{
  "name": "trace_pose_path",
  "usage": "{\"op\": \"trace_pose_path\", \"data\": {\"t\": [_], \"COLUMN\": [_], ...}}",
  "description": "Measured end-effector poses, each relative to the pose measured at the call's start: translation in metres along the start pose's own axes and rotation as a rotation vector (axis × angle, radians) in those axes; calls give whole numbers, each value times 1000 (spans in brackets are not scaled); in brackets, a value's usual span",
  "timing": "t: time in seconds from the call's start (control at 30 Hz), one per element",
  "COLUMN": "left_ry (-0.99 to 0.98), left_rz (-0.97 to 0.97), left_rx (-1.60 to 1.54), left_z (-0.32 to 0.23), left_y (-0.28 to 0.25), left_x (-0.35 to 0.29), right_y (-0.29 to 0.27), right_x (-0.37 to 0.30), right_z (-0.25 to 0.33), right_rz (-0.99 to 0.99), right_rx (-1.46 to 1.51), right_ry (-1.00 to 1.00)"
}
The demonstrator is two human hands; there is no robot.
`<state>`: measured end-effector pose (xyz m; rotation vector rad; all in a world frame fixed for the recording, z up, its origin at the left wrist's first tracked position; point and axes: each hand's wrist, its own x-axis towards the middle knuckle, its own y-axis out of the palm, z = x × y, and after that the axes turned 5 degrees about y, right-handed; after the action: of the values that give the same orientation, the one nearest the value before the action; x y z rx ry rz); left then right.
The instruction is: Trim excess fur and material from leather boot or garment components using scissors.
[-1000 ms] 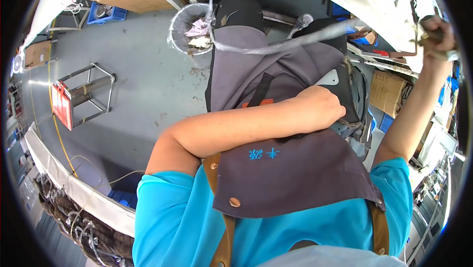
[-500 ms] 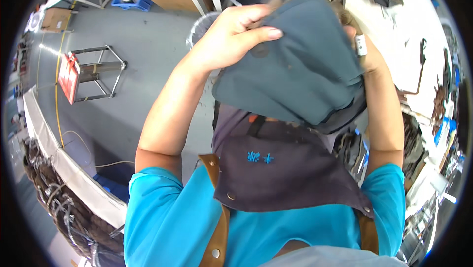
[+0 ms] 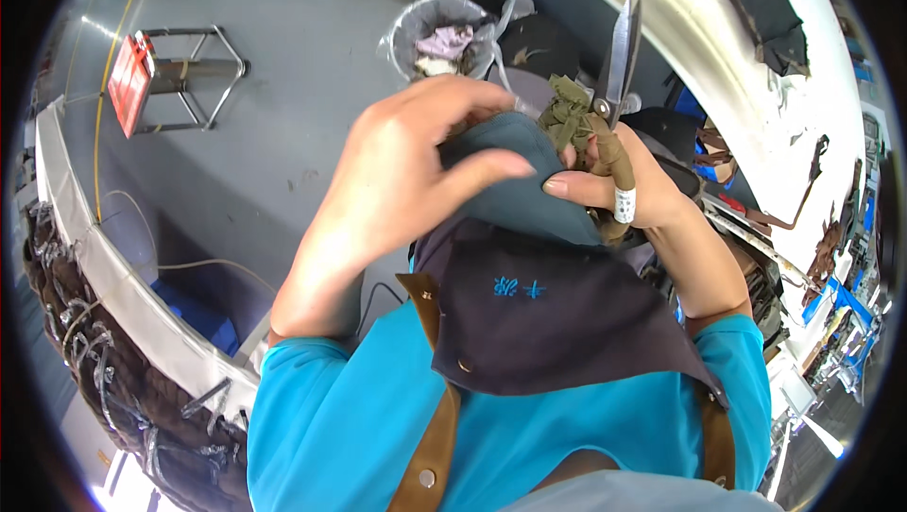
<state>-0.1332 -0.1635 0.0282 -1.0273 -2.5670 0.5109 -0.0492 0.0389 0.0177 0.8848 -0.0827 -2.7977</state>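
Note:
A dark teal fabric piece (image 3: 505, 177) is bunched in front of my chest, between my two hands. My left hand (image 3: 406, 153) curls its fingers over the left edge of the cloth, with the thumb lying across its front; the fingertips are hidden. My right hand (image 3: 628, 177) pinches the right edge, thumb on top. That same hand also keeps a pair of scissors (image 3: 619, 59), blades pointing up and slightly parted. Their handles are wrapped in olive-brown cloth strips (image 3: 567, 110) and carry a small white label.
A lined waste bin (image 3: 442, 44) with scraps stands beyond my hands. A red-topped stool (image 3: 132, 87) is on the floor at left. The white work surface (image 3: 784, 125) curves along the right. A dark apron (image 3: 557, 314) covers my chest. Bundled dark material (image 3: 104, 370) lies at lower left.
The fabric piece has gone from spread out to folded and bunched, and sits lower. The scissors in my right hand have come into clear view, and my view has shifted, showing the bin.

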Motion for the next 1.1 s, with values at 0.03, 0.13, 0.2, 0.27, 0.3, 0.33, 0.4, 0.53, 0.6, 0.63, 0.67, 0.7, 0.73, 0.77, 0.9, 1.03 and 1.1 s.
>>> {"op": "trace_pose_path", "data": {"t": [0.03, 0.13, 0.2, 0.27, 0.3, 0.33, 0.4, 0.53, 0.6, 0.63, 0.67, 0.7, 0.73, 0.77, 0.9, 1.03, 1.1], "left_ry": [-21, -251, -315, -386, -395, -396, -404, -328, -300, -257, -213, -216, -202, -187, -382, -349, -321], "left_rz": [3, 90, 137, 169, 173, 134, 96, 24, -7, -47, -87, -83, -64, -45, -41, -27, -55], "left_rx": [-8, -309, -501, -743, -750, -764, -779, -701, -641, -624, -607, -612, -671, -730, -999, -928, -892], "left_z": [1, 15, 24, 23, 25, 27, 29, 33, 37, 39, 40, 41, 41, 41, 32, 30, 30], "left_y": [5, 17, 20, 27, 30, 34, 36, 37, 40, 42, 43, 43, 42, 41, 40, 45, 47], "left_x": [-1, -1, -4, -6, -8, -10, -13, -15, -19, -20, -20, -21, -21, -21, -20, -23, -26], "right_y": [5, 1, 0, -3, -5, -8, -25, -55, -61, -61, -62, -53, -48, -44, -32, -34, -38], "right_x": [1, 2, 4, 2, 0, -2, -8, -49, -57, -58, -60, -54, -52, -51, -43, -39, -41], "right_z": [-4, -6, -10, -11, -9, -7, -7, 19, 23, 25, 16, 19, 19, 19, 6, 0, -7], "right_rz": [0, -47, -71, -21, -22, -76, -187, -535, -448, -353, -286, -201, -157, -113, -216, -143, -134], "right_rx": [28, 45, 89, 8, 14, -24, -133, -392, -629, -798, -801, -861, -868, -873, -874, -881, -916], "right_ry": [-88, -117, -149, -135, -124, -99, -255, -199, -202, -212, -154, -249, -185, -122, -167, -80, -90]}}
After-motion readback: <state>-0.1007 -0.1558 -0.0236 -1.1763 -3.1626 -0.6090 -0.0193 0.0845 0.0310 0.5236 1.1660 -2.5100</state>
